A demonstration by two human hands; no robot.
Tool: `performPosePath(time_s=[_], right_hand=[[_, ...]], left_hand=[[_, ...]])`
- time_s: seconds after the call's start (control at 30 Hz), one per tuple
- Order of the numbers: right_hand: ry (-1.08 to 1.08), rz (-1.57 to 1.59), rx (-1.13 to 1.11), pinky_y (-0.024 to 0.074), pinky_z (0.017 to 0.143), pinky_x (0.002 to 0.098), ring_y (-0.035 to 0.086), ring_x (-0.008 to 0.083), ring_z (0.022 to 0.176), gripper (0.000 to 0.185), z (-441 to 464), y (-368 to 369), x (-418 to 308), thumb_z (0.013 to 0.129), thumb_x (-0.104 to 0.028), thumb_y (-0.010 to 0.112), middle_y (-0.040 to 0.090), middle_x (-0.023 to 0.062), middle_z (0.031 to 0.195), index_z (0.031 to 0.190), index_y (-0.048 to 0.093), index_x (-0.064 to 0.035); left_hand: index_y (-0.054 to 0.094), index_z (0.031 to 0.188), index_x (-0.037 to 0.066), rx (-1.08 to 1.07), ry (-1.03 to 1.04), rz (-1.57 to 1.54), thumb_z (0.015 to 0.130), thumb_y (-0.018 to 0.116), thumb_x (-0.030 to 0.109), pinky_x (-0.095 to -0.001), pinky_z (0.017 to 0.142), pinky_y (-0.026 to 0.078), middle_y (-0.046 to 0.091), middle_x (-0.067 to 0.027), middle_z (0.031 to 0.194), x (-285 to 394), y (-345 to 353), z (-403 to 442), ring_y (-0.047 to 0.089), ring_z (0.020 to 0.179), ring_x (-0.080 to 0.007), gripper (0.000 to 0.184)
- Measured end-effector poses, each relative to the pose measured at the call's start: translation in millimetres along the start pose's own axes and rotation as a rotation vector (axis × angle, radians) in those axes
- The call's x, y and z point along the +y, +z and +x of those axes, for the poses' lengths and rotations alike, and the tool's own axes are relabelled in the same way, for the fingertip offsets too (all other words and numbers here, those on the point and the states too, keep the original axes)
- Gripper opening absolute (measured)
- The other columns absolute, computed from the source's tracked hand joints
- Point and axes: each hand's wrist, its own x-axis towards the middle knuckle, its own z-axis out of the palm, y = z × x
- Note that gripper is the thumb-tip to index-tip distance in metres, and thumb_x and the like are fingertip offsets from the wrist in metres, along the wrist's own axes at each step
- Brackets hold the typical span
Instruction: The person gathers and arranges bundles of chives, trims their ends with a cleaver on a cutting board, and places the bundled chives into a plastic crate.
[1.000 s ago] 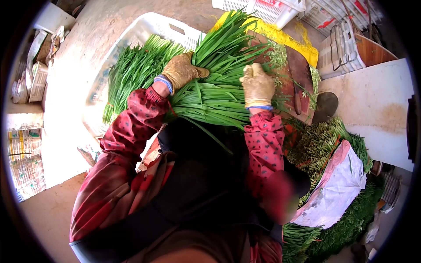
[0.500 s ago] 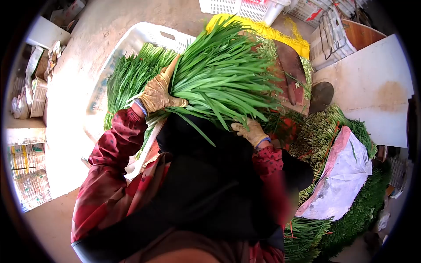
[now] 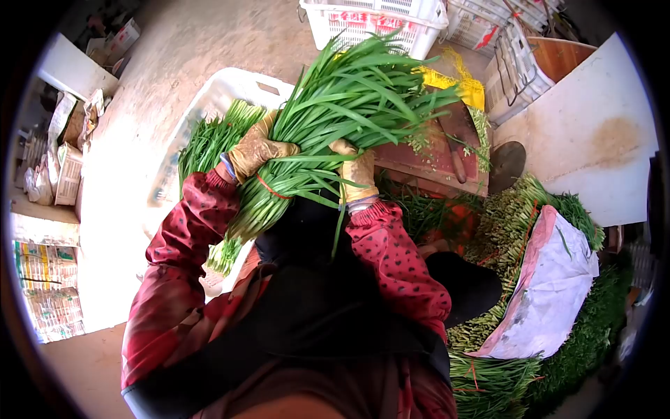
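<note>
A big bundle of garlic chives (image 3: 349, 105) is held up in front of me, its leaves fanning toward the upper right. A red band circles its lower part, and the pale stem ends point down toward my lap. My left hand (image 3: 258, 148), in a yellowed work glove, is wrapped round the bundle just above the band. On the other side my gloved right hand (image 3: 358, 174) grips the leaves, some of which hang over it. Behind my left hand, more chives (image 3: 237, 115) lie in a white plastic crate (image 3: 202, 98).
To the right, a knife (image 3: 455, 150) lies on a reddish board (image 3: 419, 159) strewn with trimmings. Stacked chive bundles (image 3: 502, 230) stand at the right, partly under a white-pink sack (image 3: 551, 293). Another white crate (image 3: 377, 21) stands at the back, near a yellow sack (image 3: 447, 80).
My right hand has moved up and left, from under the leaf tips onto the bundle. The bundle has tilted more upright, and its red band now shows.
</note>
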Motion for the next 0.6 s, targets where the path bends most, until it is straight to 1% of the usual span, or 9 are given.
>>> performPosePath(time_s=[0.03,0.07,0.17,0.23,0.3,0.37,0.43,0.5,0.6], right_hand=[[0.023,-0.133,0.111,0.0515,0.085,0.0327,0.060,0.0182,0.093,0.030,-13.2,7.2,-4.2,0.082,-0.004,0.070,0.062,0.0047,0.108,0.110,0.060,-0.0015],[0.062,0.165,0.219,0.0525,0.084,0.0342,0.061,0.0185,0.093,0.033,-31.2,23.2,-14.1,0.079,-0.007,0.074,0.062,0.0047,0.108,0.110,0.062,-0.0016],[0.310,0.149,0.370,0.0530,0.086,0.0355,0.061,0.0189,0.100,0.043,-46.6,12.1,6.5,0.077,-0.010,0.077,0.062,0.0055,0.113,0.116,0.062,-0.0025],[0.273,0.108,0.315,0.0540,0.084,0.0358,0.063,0.0198,0.096,0.038,-51.4,11.2,7.7,0.082,-0.015,0.073,0.064,0.0071,0.110,0.115,0.062,-0.0019],[0.092,0.006,0.225,0.0541,0.082,0.0350,0.063,0.0187,0.095,0.032,-40.9,7.0,23.9,0.084,-0.014,0.070,0.065,0.0071,0.107,0.113,0.062,-0.0018],[0.040,-0.152,0.137,0.0532,0.082,0.0333,0.063,0.0179,0.095,0.025,-37.9,5.1,31.2,0.084,-0.010,0.068,0.066,0.0063,0.104,0.107,0.064,-0.0014],[0.052,-0.093,0.158,0.0518,0.084,0.0318,0.062,0.0173,0.094,0.022,-47.7,12.2,22.5,0.084,-0.010,0.068,0.067,0.0057,0.104,0.105,0.066,-0.0006],[0.327,-0.039,0.335,0.0504,0.088,0.0331,0.061,0.0182,0.097,0.026,-63.4,26.9,2.6,0.084,-0.011,0.070,0.066,0.0059,0.107,0.106,0.067,0.0005],[0.324,0.183,0.308,0.0490,0.093,0.0393,0.058,0.0228,0.105,0.038,-79.8,24.9,7.0,0.084,-0.012,0.070,0.060,0.0077,0.118,0.119,0.061,0.0001]], left_hand=[[0.041,0.140,-0.001,-0.006,-0.044,-0.073,0.075,0.075,0.004,-0.0306,0.088,0.051,0.064,-0.0094,0.116,-7.5,-7.6,4.2,0.061,0.103,-0.0172,0.073],[0.041,0.140,-0.001,-0.008,-0.045,-0.071,0.075,0.075,0.004,-0.0306,0.088,0.051,0.064,-0.0094,0.116,-15.3,-11.1,6.5,0.061,0.103,-0.0172,0.073],[0.033,0.147,0.002,-0.011,-0.223,-0.044,0.076,0.076,0.005,-0.0319,0.097,0.047,0.060,-0.0102,0.125,-30.2,-15.8,8.4,0.058,0.113,-0.0190,0.083],[0.023,0.150,0.000,-0.027,0.076,0.288,0.075,0.080,0.013,-0.0334,0.099,0.045,0.059,-0.0161,0.128,-28.7,-14.7,11.0,0.059,0.113,-0.0236,0.096],[0.019,0.152,0.002,0.059,0.252,0.530,0.070,0.086,0.034,-0.0349,0.100,0.044,0.059,-0.0228,0.128,-18.2,0.7,15.4,0.059,0.118,-0.0289,0.111],[0.027,0.150,0.001,0.168,0.198,0.651,0.070,0.084,0.036,-0.0360,0.096,0.047,0.062,-0.0253,0.122,-18.4,11.4,27.2,0.061,0.114,-0.0311,0.105],[0.054,0.129,-0.003,0.271,0.057,0.568,0.071,0.079,0.033,-0.0364,0.087,0.051,0.069,-0.0234,0.105,-31.8,-1.8,45.5,0.067,0.099,-0.0320,0.073],[0.060,0.119,-0.004,0.265,-0.043,0.600,0.071,0.080,0.028,-0.0359,0.082,0.053,0.070,-0.0198,0.099,-24.4,-7.7,50.0,0.068,0.089,-0.0271,0.061],[0.062,0.113,-0.006,0.259,-0.085,0.312,0.070,0.081,0.016,-0.0333,0.075,0.054,0.071,-0.0150,0.095,-27.8,-7.5,47.6,0.066,0.083,-0.0204,0.052]])
